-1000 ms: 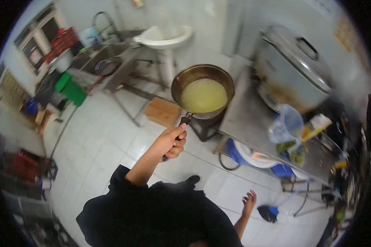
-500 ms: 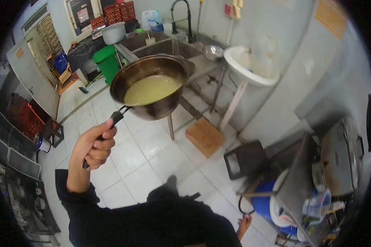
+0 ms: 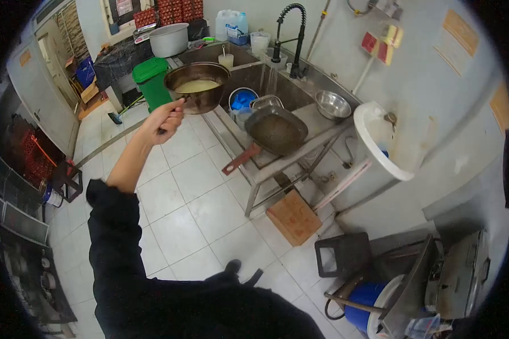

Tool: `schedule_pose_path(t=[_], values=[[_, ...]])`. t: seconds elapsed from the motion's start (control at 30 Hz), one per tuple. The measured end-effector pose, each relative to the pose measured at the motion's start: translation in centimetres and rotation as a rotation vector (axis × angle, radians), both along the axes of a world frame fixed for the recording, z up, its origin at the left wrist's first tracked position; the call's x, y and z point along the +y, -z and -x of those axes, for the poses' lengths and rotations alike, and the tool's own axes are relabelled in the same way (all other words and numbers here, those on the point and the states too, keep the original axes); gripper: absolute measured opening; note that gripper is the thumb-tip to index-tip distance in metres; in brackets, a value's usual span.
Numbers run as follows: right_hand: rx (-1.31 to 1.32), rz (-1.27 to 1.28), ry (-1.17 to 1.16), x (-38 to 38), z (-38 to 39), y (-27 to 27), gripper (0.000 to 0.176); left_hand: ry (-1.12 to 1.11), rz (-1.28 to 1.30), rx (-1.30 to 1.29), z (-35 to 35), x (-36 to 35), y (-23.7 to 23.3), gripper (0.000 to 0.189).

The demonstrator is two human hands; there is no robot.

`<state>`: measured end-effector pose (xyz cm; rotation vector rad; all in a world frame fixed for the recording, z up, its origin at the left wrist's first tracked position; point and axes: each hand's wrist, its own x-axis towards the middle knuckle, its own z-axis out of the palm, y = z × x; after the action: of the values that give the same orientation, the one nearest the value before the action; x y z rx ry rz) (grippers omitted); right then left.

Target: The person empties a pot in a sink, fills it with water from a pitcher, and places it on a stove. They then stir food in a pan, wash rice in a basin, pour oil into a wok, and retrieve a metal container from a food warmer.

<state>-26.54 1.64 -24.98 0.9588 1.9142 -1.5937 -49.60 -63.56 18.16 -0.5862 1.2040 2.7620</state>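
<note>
My left hand [image 3: 165,123] is wrapped around the black handle of a deep brown pot [image 3: 205,104], with the arm stretched far forward. Pale yellowish liquid [image 3: 198,86] lies inside the pot. It is held in the air at the left edge of the steel sink unit [image 3: 300,94], in front of the left basin. Right of the pot, a square dark grill pan [image 3: 277,133] with a red-brown handle rests on the sink's front ledge. A blue item [image 3: 243,99] sits in a round container behind that pan. My right hand is out of view.
A green bin [image 3: 151,73] stands left of the sink. A black spring faucet [image 3: 303,34] rises behind it. To the right are a metal bowl [image 3: 333,105] and a white washbasin [image 3: 373,138]. A wooden block [image 3: 294,218] and a dark stool [image 3: 345,254] stand on the tiled floor.
My left hand has carried the pot forward to the sink's edge. The grill pan and basin contents now show. My right hand has dropped out of view at the bottom right.
</note>
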Motion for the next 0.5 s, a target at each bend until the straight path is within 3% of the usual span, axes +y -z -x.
schedule_pose_path(t=[0.2, 0.37, 0.5], values=[[-0.025, -0.044, -0.007, -5.6, 7.1, -2.6, 0.029, -0.008, -0.008, -0.035, 16.7, -7.4, 8.6, 0.025], [-0.084, -0.087, 0.025, -7.6, 8.9, -3.9, 0.030, -0.046, 0.328, -0.107, 27.7, -8.8, 13.3, 0.029], [-0.122, -0.116, 0.057, -8.1, 9.9, -4.0, 0.031, -0.056, 0.827, -0.154, 34.2, -9.2, 16.7, 0.023]])
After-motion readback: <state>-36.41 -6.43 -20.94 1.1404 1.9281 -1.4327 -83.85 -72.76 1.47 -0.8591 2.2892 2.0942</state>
